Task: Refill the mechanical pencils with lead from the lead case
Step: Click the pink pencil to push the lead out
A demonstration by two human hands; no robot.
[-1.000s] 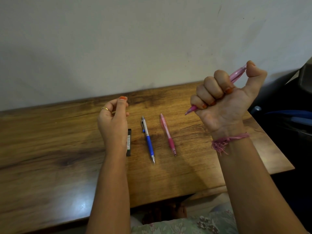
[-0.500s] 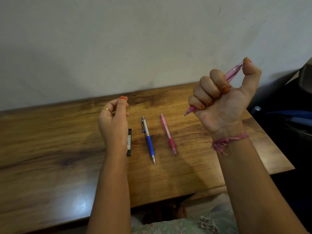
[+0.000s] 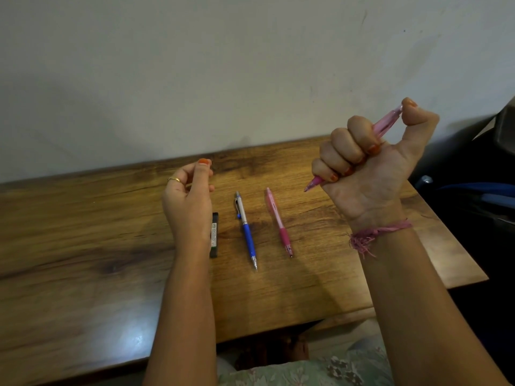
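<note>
The right hand (image 3: 370, 168) had four fingers (image 3: 345, 143) curled round a pink pencil (image 3: 386, 123), thumb on its cap, tip slanting down-left, probably to click lead through. The left hand (image 3: 189, 196) hovered loosely curled, seemingly holding nothing, though its palm side was hidden. Just beside its wrist lay the lead case (image 3: 214, 235); right of it the blue pencil (image 3: 246, 231) and a second pink pencil (image 3: 278, 221) waited mid-table (image 3: 83, 246), tips toward the near edge.

Home setting, wooden desk (image 3: 83, 246), plain wall (image 3: 195, 65)
</note>
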